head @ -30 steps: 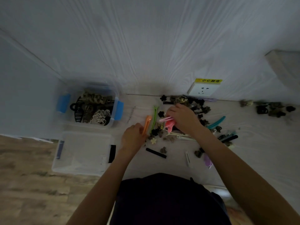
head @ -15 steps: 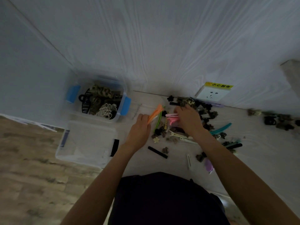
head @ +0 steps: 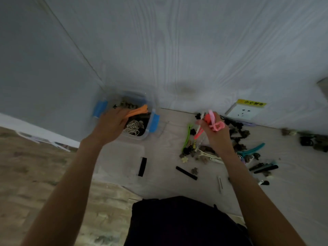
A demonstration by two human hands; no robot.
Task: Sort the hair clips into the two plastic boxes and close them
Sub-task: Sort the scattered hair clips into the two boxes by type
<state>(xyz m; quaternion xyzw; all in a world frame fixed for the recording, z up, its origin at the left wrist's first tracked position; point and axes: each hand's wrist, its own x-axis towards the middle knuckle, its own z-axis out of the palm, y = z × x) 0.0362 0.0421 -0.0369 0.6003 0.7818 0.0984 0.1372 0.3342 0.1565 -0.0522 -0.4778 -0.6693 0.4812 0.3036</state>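
Note:
My left hand (head: 111,125) holds a long orange clip (head: 137,111) over the clear box with blue latches (head: 154,121), which has dark and white clips in it. Nearer me stands a second clear box with black latches (head: 122,157); its inside looks bare. My right hand (head: 215,134) is raised above the pile of loose clips (head: 213,150) and grips several pink and red clips (head: 213,121). The pile lies on the white surface along the wall, with green, teal, black and brown clips in it.
A white wall socket (head: 243,111) with a yellow label sits behind the pile. More dark clips (head: 310,139) lie at the far right. A long black clip (head: 186,173) and a silver one (head: 220,183) lie nearer me. Wooden floor (head: 35,174) spreads at the left.
My left hand carried the orange clip from the pile leftward to over the blue-latched box. My right hand lifted off the pile with the pink clips. The view shifted left.

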